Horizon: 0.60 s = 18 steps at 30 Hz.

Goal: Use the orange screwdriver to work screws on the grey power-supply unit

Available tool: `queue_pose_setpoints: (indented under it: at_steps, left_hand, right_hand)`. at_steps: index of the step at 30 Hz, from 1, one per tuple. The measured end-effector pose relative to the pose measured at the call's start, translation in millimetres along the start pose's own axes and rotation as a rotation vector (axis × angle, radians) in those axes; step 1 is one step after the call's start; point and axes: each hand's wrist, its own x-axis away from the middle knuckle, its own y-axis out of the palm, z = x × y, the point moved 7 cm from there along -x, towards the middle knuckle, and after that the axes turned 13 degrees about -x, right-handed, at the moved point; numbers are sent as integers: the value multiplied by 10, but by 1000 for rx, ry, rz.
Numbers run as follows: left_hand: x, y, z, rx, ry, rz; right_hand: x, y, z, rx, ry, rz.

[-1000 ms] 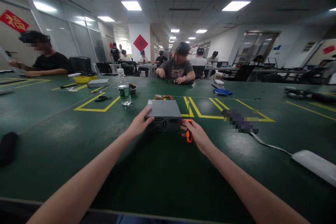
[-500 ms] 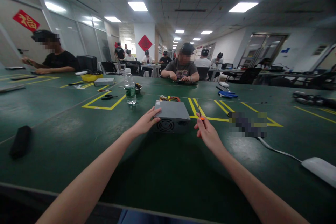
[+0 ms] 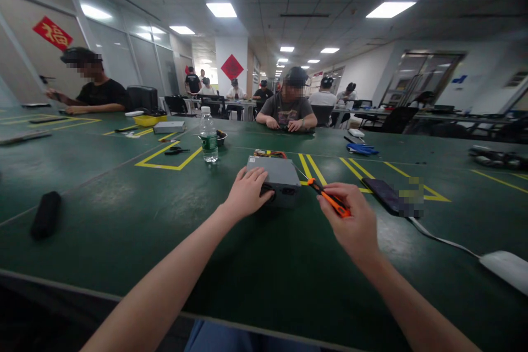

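A grey computer power supply (image 3: 282,166) sits on the green table, its socket side facing me and coloured wires (image 3: 268,153) behind it. My left hand (image 3: 246,191) grips its left part, fingers flat on the top and thumb across the front, so the fan grille is mostly covered. To the right, my right hand (image 3: 358,223) is closed on the orange and black handle of a screwdriver (image 3: 331,198). The thin shaft points up and left towards the right side of the power supply; whether the tip touches it I cannot tell.
A water bottle (image 3: 209,137) stands left of the power supply, with a bowl (image 3: 221,137) behind. A phone (image 3: 383,193) with a white cable lies at right. Farther off are blue gloves (image 3: 362,149); a black case (image 3: 46,215) lies at left. A person (image 3: 286,104) sits opposite.
My left hand has moved right and farther over the power supply. My right hand has turned the screwdriver from pointing up to pointing left, its shaft now near the power supply's side.
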Motion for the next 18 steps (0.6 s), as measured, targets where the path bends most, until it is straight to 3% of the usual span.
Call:
queue_pose_setpoints:
  at_steps: [3,6,13,18]
  left_hand:
    - [-16,12,40,-43,-31,63]
    - [-16,37,27,-63,-26,105]
    - [-6,-3,45,-3,-25,142]
    - [-1,-16,126,-51,-64,143]
  right_hand:
    - [21,-55,-49,-5,7,71]
    - [56,-65,-209,-69,-125,102]
    - [250,231,-468,49,-514,-252]
    - [347,353,-424,121,-629,-420]
